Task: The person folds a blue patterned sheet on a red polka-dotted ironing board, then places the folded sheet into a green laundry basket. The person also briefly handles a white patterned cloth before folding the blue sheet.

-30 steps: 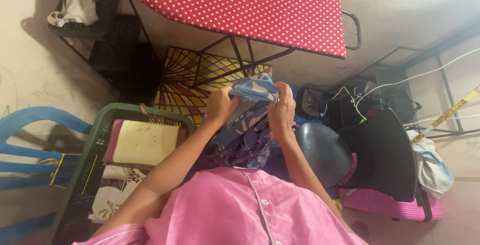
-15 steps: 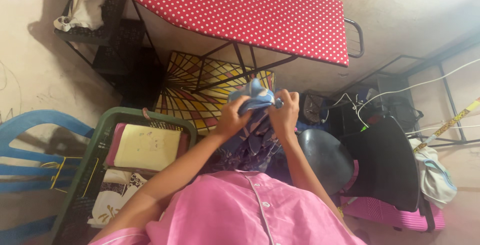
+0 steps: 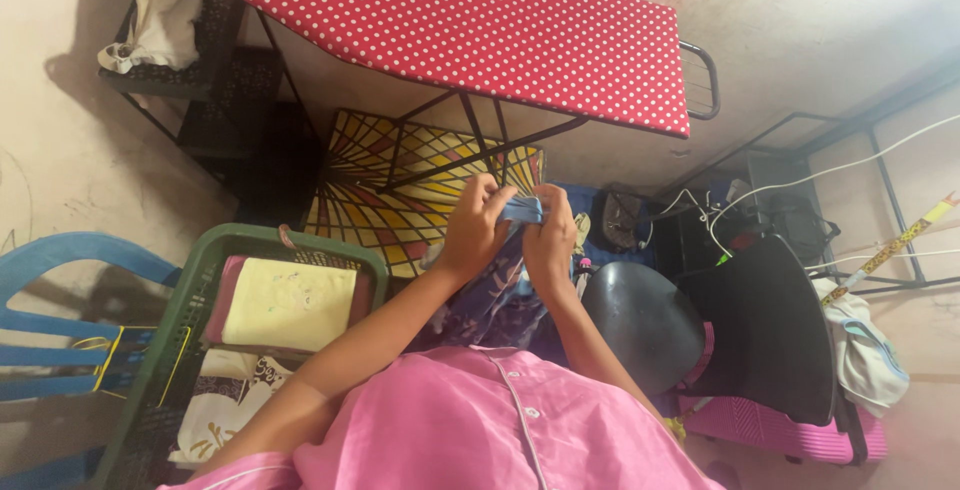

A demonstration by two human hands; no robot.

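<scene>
Blue cloth (image 3: 522,212), soft, light and likely to slump, sits bunched at twelve o'clock from our pink shirt (image 3: 480,430), pinched closed between our left hand (image 3: 477,230) and right hand (image 3: 552,240), best gripped along its folded top edge, we judge.

Both hands, left hand (image 3: 478,228) and right hand (image 3: 551,240), pinch a small blue cloth (image 3: 524,212) near a red dotted ironing board (image 3: 480,30).
</scene>
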